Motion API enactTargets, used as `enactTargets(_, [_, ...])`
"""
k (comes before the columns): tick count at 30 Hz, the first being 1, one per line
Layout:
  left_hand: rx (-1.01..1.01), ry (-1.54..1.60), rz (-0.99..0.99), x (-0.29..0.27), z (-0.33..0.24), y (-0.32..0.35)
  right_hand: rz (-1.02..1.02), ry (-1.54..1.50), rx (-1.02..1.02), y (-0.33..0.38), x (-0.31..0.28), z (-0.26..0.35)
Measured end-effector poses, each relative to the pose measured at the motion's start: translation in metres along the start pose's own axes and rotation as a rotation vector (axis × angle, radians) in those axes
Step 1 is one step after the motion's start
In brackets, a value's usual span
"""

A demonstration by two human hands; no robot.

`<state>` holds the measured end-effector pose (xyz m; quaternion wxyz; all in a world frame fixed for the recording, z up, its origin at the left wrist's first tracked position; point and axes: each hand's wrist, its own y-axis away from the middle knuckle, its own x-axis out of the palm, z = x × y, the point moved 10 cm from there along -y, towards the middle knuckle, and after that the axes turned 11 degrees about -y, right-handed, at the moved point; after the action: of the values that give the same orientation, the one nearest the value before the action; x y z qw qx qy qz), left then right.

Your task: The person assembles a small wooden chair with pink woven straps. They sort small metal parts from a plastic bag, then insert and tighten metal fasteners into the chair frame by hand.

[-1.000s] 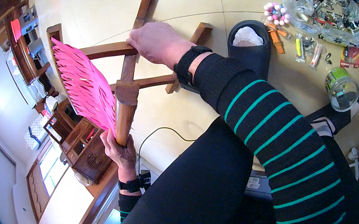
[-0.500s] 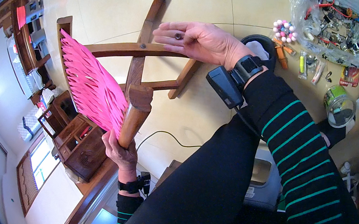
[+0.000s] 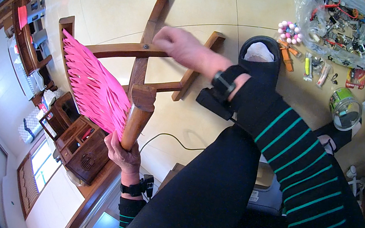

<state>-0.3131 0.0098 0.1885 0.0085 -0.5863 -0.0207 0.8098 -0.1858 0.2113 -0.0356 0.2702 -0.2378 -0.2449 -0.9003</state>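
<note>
A wooden folding stool with a pink woven strap seat is tipped on its side before me. My left hand is wrapped round the near wooden rail at the seat's edge. Over the crossed legs, my right hand is closed, its fingers curled together and slightly blurred. What they hold, if anything, is hidden. Just left of those fingers a dark bolt head sits where the legs cross.
On the floor at the right lie a clear plastic bag of mixed hardware, a beaded ring, an orange tool, small packets and a clear jar. A black cable runs between the stool and my leg. Wooden cabinets stand left.
My right hand has turned over and moved left toward the leg joint. Its fingers, earlier stretched out with a small dark round piece on them, are now curled. My left hand keeps its grip.
</note>
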Motion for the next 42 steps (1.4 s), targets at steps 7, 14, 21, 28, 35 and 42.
enactTargets(7, [-0.008, 0.003, 0.001, 0.0, 0.0, 0.001, -0.071, 0.407, -0.241, -0.01, 0.028, 0.02])
enactTargets(14, [0.007, -0.015, 0.036, 0.0, -0.003, -0.004, 0.037, 0.622, -0.328, -0.014, 0.037, 0.028])
enactTargets(21, [-0.199, 0.238, 0.285, -0.018, -0.025, -0.048, -0.135, 0.754, -0.326, -0.008, 0.002, 0.036])
enactTargets(28, [-0.518, 0.646, 0.416, -0.036, -0.064, -0.136, -0.54, 0.58, -0.374, 0.019, -0.115, 0.056])
enactTargets(35, [-0.308, 1.104, 0.338, -0.023, -0.085, -0.228, -0.642, 0.276, -0.332, 0.04, -0.149, 0.047])
enactTargets(42, [0.167, -0.195, 0.124, -0.02, 0.005, -0.254, -0.347, 0.165, -0.18, 0.055, -0.095, 0.021])
